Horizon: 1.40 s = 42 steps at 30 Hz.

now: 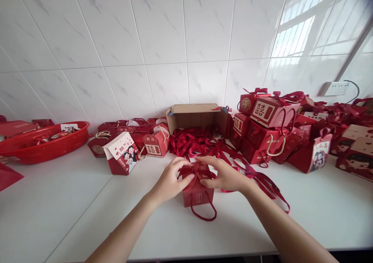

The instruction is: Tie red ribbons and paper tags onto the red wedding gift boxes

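Note:
Before me on the white table stands a small red gift box [189, 199] with a dark red rope handle [216, 212] drooping over its near side. A dark red ribbon bow [197, 172] lies across its top. My left hand [170, 177] curves around the bow's left loop, thumb and fingers closed on the ribbon. From the other side, my right hand [225, 174] has its thumb and fingers around the bow's right part. The fingers partly hide the bow and the box lid.
Behind the box, loose red ribbons [189, 142] spill from an open cardboard box [198, 108]. Stacked red gift boxes [274, 111] crowd the right. A white-and-red box [122, 154] and a red basin [58, 148] stand left. Loose ribbon strips [266, 183] lie near my right forearm.

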Each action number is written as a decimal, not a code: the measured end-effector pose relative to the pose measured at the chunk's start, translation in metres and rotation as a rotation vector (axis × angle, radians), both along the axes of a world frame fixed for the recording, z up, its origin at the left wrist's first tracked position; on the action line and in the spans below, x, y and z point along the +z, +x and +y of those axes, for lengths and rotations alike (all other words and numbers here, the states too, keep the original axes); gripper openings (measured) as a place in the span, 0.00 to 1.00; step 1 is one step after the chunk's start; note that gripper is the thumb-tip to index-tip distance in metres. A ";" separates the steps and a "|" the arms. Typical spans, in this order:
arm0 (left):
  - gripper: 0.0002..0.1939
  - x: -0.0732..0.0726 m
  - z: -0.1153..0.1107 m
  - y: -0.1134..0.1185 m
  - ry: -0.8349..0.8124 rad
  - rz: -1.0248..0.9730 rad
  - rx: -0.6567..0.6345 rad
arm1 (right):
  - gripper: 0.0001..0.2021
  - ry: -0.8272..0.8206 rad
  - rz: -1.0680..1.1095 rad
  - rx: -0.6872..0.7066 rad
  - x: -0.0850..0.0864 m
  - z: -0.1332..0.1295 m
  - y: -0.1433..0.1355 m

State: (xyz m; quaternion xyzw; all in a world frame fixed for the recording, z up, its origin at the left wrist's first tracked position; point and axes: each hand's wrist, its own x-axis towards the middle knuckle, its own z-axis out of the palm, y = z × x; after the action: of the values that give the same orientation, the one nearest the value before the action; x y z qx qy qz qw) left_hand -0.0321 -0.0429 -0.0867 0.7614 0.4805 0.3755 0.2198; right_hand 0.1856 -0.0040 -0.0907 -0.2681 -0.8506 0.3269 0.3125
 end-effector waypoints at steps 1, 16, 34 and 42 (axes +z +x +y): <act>0.11 0.000 0.000 0.001 -0.001 0.001 -0.001 | 0.33 0.024 -0.003 -0.020 0.000 -0.001 0.000; 0.26 -0.015 0.005 0.001 -0.325 -0.235 0.234 | 0.24 -0.416 0.233 -0.190 -0.029 -0.001 0.013; 0.22 -0.012 0.004 0.007 -0.528 -0.483 0.100 | 0.23 -0.694 0.179 -0.025 -0.021 0.007 0.017; 0.22 -0.018 0.005 0.009 -0.545 -0.590 0.089 | 0.23 -0.669 0.119 -0.023 -0.020 0.010 0.018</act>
State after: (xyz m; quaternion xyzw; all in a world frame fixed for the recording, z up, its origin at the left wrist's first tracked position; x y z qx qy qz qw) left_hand -0.0234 -0.0382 -0.1050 0.5134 0.5110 0.4460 0.5257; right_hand 0.2038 0.0058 -0.1109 -0.3459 -0.6734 0.5992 0.2603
